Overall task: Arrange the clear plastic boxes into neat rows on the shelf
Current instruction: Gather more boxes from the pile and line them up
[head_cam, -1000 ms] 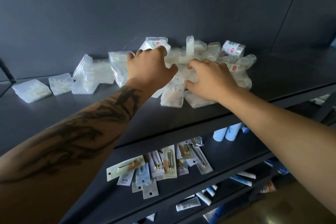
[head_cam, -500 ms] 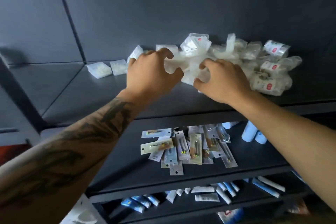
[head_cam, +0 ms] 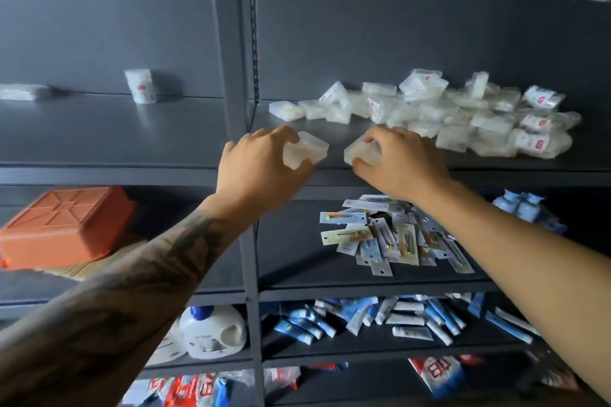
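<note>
A pile of boxes point(head_cam: 463, 116) lies on the shelf point(head_cam: 132, 129). Before the pile, each hand holds one box; left of the pile stands a lone box point(head_cam: 140, 85).

No wording can be made out anywhere: the clear plastic boxes point(head_cam: 463, 116) heaped beyond the right hand's grip carry small red labels point(head_cam: 540, 143) too blurred to read, and the red-and-blue packets point(head_cam: 438, 373) far below show only indistinct large characters.

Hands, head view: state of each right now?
Left hand: grips a clear plastic box.
Right hand: grips another clear box.
</note>
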`<state>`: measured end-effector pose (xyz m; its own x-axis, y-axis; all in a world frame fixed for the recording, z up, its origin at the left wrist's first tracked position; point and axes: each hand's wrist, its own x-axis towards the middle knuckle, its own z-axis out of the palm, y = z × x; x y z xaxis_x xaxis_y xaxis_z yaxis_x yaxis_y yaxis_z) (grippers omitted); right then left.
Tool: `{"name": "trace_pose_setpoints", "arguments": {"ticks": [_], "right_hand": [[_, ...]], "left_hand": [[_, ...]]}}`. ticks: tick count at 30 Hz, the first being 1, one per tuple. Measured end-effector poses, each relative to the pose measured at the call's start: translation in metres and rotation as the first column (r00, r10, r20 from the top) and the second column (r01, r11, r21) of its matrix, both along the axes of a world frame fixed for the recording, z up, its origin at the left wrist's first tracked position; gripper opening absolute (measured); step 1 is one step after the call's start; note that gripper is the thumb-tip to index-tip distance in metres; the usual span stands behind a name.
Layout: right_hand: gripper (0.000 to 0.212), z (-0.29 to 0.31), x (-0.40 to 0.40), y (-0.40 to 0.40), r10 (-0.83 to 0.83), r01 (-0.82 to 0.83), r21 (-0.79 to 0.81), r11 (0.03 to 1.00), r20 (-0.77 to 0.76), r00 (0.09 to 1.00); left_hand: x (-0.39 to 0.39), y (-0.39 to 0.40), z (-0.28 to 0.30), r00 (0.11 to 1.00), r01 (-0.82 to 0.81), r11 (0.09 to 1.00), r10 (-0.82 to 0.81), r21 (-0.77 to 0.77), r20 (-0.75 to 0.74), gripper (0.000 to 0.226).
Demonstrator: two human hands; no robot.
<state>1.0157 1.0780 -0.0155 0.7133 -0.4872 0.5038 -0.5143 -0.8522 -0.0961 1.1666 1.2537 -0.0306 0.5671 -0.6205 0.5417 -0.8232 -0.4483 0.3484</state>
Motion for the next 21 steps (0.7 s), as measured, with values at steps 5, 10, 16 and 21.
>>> {"name": "trace_pose_setpoints", "arguments": {"ticks": [5, 10, 16, 21], "right_hand": [[0.04, -0.006, 0.017, 0.088, 0.07, -0.069, 0.027, 0.997, -0.036, 0.997], [0.039, -0.009, 0.058, 0.176, 0.19, -0.187, 0.073, 0.98, -0.034, 0.981], [0.038, -0.011, 0.133, 0.265, 0.339, -0.334, 0.113, 0.936, -0.029, 0.94], [0.038, -0.012, 0.21, 0.332, 0.485, -0.48, 0.111, 0.87, -0.021, 0.874]], "left_hand": [[0.01, 0.092, -0.011, 0.999, -0.031, 0.999, 0.03, -0.016, -0.025, 0.044], [0.031, 0.191, -0.02, 0.992, -0.123, 0.992, 0.123, -0.012, -0.029, 0.044], [0.075, 0.306, -0.022, 0.946, -0.323, 0.946, 0.323, 0.003, -0.022, 0.044], [0.112, 0.386, -0.025, 0.886, -0.463, 0.886, 0.462, -0.033, -0.038, 0.045]]}}
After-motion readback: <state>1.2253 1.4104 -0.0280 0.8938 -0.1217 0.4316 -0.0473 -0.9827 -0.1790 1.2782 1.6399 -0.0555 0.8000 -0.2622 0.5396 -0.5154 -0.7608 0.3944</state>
